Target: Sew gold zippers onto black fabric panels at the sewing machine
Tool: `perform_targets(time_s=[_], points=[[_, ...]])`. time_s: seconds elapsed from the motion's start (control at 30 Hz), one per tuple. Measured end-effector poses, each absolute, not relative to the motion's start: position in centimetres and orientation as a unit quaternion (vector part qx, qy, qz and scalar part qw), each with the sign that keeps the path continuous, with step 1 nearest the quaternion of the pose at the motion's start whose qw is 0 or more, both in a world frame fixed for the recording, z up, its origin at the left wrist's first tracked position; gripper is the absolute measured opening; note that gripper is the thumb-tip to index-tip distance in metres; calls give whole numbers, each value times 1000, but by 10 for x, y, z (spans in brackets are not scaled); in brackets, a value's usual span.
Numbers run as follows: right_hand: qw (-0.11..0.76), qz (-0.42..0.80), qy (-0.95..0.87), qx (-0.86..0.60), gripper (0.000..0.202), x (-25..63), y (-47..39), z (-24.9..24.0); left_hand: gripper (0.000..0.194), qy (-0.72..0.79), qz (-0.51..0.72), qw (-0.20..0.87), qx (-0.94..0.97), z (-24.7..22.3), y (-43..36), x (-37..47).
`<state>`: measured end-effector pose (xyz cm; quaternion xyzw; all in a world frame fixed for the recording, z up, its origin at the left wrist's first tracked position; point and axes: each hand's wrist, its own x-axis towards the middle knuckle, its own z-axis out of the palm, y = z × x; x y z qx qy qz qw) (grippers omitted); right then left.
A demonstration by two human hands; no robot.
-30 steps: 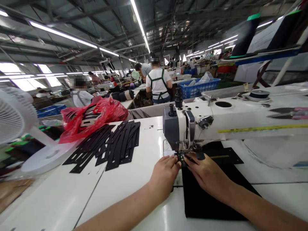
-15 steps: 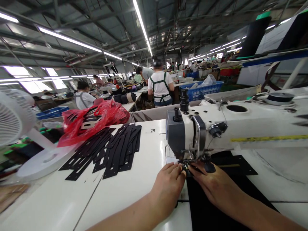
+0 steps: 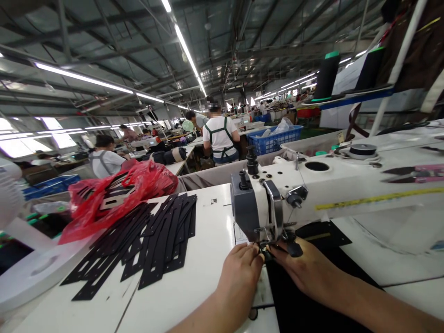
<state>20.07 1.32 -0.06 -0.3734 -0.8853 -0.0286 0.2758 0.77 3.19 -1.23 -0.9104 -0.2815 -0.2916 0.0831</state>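
Note:
A white sewing machine [image 3: 333, 180] with a grey head stands over the white table. Close to the needle area, my left hand [image 3: 241, 277] has its fingers bent and pressed together; what lies under the fingertips is too small to make out. My right hand [image 3: 305, 266] rests on black material [image 3: 291, 305] just right of the presser foot, its fingertips at the foot and partly hidden by the machine. That material runs from under the machine toward me. Another black piece with a hole [image 3: 329, 233] lies behind my right hand.
Black slotted strips [image 3: 166, 236] are piled on the table at left, beside a red plastic bag [image 3: 121, 189] and a white fan [image 3: 21, 236]. Pink-handled snips [image 3: 423, 175] lie on the machine arm. Beyond are a blue basket [image 3: 274, 140] and people at other tables.
The camera view has shifted, bringing the pink-handled snips further into view. Both hands remain at the machine's foot, with little visible change in their grip.

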Motion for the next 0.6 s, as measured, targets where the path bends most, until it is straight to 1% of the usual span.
perform_targets(time_s=[0.13,0.3,0.6], points=[[283,-43,-881,-376,29,200,16,-2,10,-291,-299,78,-906,-15,35,9],[289,-52,-883,-367,34,200,18,1,9,-294,-303,76,-903,-18,39,10],[305,-84,-879,-357,35,199,19,3,10,-295,-315,79,-899,-17,40,11]])
